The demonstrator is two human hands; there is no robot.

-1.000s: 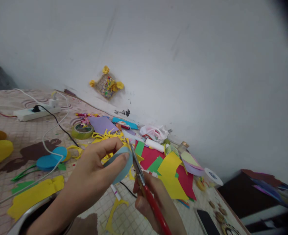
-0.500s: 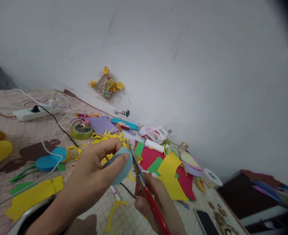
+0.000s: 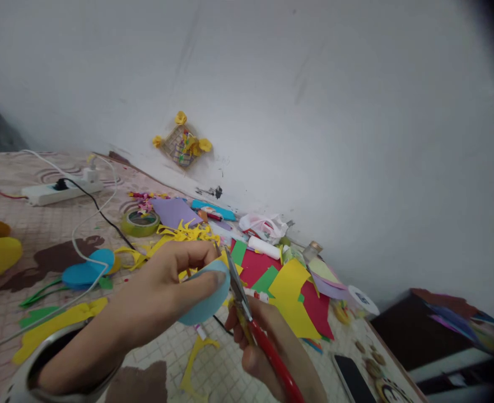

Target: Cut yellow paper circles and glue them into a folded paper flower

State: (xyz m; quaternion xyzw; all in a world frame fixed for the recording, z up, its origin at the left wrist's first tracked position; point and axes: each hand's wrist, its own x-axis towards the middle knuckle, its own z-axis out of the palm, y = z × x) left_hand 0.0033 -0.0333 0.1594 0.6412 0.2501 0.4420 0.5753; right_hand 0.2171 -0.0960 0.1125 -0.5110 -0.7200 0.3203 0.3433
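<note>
My left hand [image 3: 175, 296] pinches a light blue piece of paper [image 3: 209, 299] with a rounded edge, thumb on its face and fingers behind. Some yellow shows at the paper's upper edge. My right hand [image 3: 272, 336] is closed round red-handled scissors [image 3: 268, 350]. Their blades point up and away, parted a little, close to the right edge of the blue paper. Whether the blades touch the paper I cannot tell. Below the hands lies a curved yellow paper offcut [image 3: 196, 364] on the table. Behind them is a pile of yellow scraps [image 3: 183, 232].
Coloured paper sheets [image 3: 293, 291] lie to the right, with a phone [image 3: 352, 378] nearer me. Left are a blue paper shape [image 3: 83, 274], a tape roll [image 3: 140, 222] and a power strip [image 3: 57, 193] with trailing cords. A decorated woven piece [image 3: 182, 146] stands against the wall.
The scissor blades have parted wider, and my right hand has shifted slightly. The blue paper has turned and moved a little right and down in my left hand.
</note>
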